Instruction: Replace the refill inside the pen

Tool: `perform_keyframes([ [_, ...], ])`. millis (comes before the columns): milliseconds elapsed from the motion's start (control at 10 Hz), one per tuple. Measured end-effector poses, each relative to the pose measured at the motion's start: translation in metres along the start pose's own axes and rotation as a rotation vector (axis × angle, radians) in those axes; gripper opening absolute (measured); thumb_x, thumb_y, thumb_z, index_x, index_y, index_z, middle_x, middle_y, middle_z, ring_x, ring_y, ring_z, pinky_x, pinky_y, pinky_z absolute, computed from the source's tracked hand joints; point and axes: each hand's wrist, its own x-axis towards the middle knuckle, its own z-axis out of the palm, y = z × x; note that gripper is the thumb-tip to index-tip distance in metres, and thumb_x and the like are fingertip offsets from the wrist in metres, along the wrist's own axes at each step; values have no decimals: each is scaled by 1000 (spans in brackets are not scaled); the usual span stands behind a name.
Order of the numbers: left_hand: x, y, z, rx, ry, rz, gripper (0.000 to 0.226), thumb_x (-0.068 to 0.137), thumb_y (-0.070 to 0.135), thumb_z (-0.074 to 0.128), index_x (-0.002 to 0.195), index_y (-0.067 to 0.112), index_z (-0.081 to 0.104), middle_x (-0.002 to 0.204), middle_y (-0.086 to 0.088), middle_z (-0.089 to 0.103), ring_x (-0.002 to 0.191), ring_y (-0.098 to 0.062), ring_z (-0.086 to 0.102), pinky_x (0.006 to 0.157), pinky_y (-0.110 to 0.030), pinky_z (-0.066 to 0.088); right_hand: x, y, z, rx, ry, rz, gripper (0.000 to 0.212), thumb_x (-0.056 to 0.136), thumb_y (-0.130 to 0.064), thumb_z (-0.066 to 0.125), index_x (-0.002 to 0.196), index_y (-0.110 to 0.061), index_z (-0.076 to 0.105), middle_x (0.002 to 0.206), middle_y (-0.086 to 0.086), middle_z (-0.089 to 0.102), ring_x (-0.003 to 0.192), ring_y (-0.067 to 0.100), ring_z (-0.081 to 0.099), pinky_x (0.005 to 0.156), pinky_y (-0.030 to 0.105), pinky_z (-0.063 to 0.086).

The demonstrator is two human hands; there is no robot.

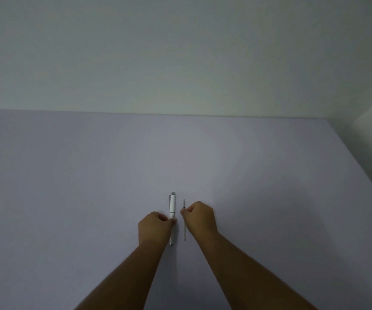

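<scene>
Low in the centre of the frame, the left hand (154,228) curls knuckles-up, fingertips pinching one white pen (172,211) lying lengthwise on the pale table (68,175). Just beside it, the right hand (200,217) pinches one thin refill (184,229), parallel to the pen.

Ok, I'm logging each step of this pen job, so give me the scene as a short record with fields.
surface: pale lilac table, plain wall behind
pen: white pen lying on the table, clip end pointing away from the person
refill: thin refill lying to the right of the pen, roughly parallel, apart from it
left hand: left hand pinching the pen at mid-barrel
right hand: right hand pinching the refill near its far end
pen state: looks assembled
</scene>
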Motion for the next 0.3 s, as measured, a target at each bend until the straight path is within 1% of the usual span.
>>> perform_keyframes([
  [100,-3,0,-6,22,-15,11,26,83,35,68,75,11,66,63,0,59,56,-11,52,52,-19,38,-4,0,-5,7,0,14,37,90,-32,55,58,-15,47,57,-3,48,67,19,53,58,25,41],
  [200,-5,1,-15,12,6,53,35,88,34,60,61,12,57,56,0,53,52,-11,48,51,-21,39,-7,-3,-13,6,37,-4,27,95,-26,44,82,-9,59,83,9,63,82,25,59,72,30,47],
  [300,-10,12,-32,-41,58,71,35,97,29,43,88,4,66,76,-8,65,72,-20,60,71,-28,46,-12,-15,-32,11,59,-17,29,96,-12,38,111,-6,62,114,14,65,106,29,60,82,29,47],
])
